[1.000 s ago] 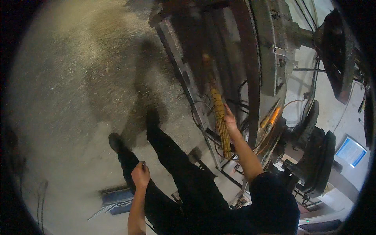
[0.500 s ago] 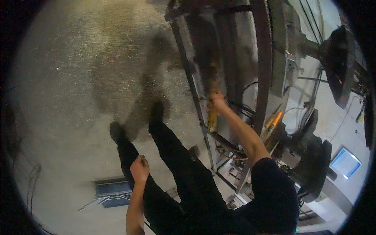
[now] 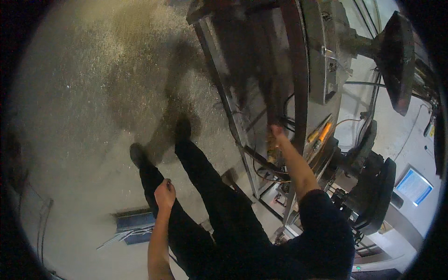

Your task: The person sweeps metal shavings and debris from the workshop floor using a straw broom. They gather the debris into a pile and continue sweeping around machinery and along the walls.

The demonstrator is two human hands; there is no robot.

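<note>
My right hand [image 3: 277, 133] reaches inside the steel frame of a workbench [image 3: 301, 70]. It is closed around a long yellow-brown tool [image 3: 271, 151], whose near end shows below the fingers; blur and shadow hide its kind. My left hand [image 3: 164, 195] hangs in front of my left thigh, its fingers curled closed. A small dark spot shows by the thumb, too small to name.
Orange-handled tools [image 3: 324, 133] lie on the bench top, beside dark heavy machine parts [image 3: 396, 60]. Cables hang within the frame. At lower left, a blue box [image 3: 133, 221] with thin pale rods stands on the concrete floor [image 3: 93, 116]. A blue-and-white panel [image 3: 414, 185] is far right.
My right hand has moved right and slightly nearer with the yellow-brown tool, deeper into the bench frame. My left hand has hardly moved.
</note>
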